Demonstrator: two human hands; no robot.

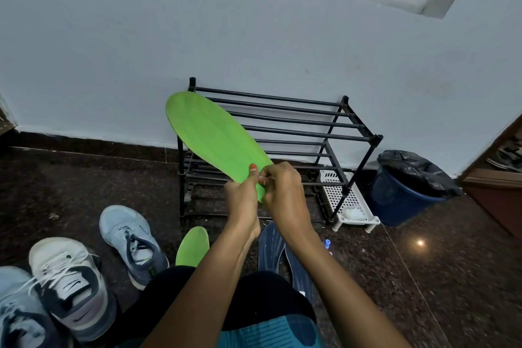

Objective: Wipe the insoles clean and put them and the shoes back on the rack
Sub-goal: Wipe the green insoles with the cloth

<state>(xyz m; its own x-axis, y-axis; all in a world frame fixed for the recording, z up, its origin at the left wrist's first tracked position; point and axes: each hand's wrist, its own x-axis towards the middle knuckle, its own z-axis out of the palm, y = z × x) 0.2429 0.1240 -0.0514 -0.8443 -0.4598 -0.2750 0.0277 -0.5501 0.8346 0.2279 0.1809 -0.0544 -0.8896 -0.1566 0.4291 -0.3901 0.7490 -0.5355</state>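
A green insole (211,135) is held up in front of the black shoe rack (296,133). My left hand (243,195) grips its heel end, thumb on the green face. My right hand (285,192) pinches the same end, with a small white bit between its fingers. A second green insole (193,246) lies on the floor by my knee. Two dark blue insoles (272,246) lie to its right. A light blue sneaker (130,240), a white and dark sneaker (70,285) and another blue sneaker (19,316) stand at the left.
A white perforated basket (343,200) stands at the rack's right foot. A blue bin with a black liner (406,186) is further right. A wooden door frame (497,178) lines the right edge. A small blue and clear object (327,243) lies on the dark stone floor.
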